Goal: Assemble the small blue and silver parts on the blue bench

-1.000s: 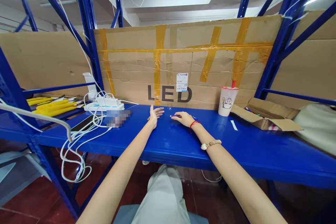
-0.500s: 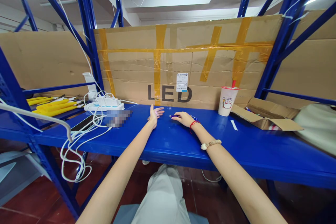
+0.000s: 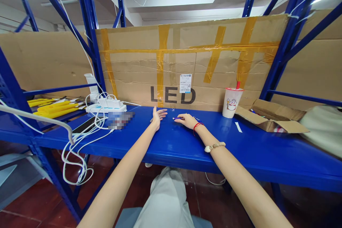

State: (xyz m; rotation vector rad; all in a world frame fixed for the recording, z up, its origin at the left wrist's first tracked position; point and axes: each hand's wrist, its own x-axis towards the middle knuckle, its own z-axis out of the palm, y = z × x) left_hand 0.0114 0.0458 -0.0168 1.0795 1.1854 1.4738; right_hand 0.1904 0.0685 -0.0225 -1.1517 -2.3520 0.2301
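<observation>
My left hand [image 3: 157, 118] rests on its side on the blue shelf top [image 3: 171, 144], fingers spread and nothing held. To its right, my right hand [image 3: 187, 120] is low over the same surface with the fingers curled round a slim blue-purple pen [image 3: 177, 118]. One end of the pen sticks out to the left of the fingers; the rest is covered by the hand. Another thin blue piece [image 3: 197, 119] shows behind the right wrist, and I cannot tell whether it is part of the same pen.
A paper cup [image 3: 232, 103] with a red straw stands at right, near a paper strip [image 3: 238, 127] and an open cardboard box [image 3: 272, 115]. At left lie a white power strip [image 3: 107, 106], tangled cables [image 3: 77, 158], a phone [image 3: 83, 125] and yellow-handled tools [image 3: 56, 108]. A cardboard panel [image 3: 133, 67] closes the back.
</observation>
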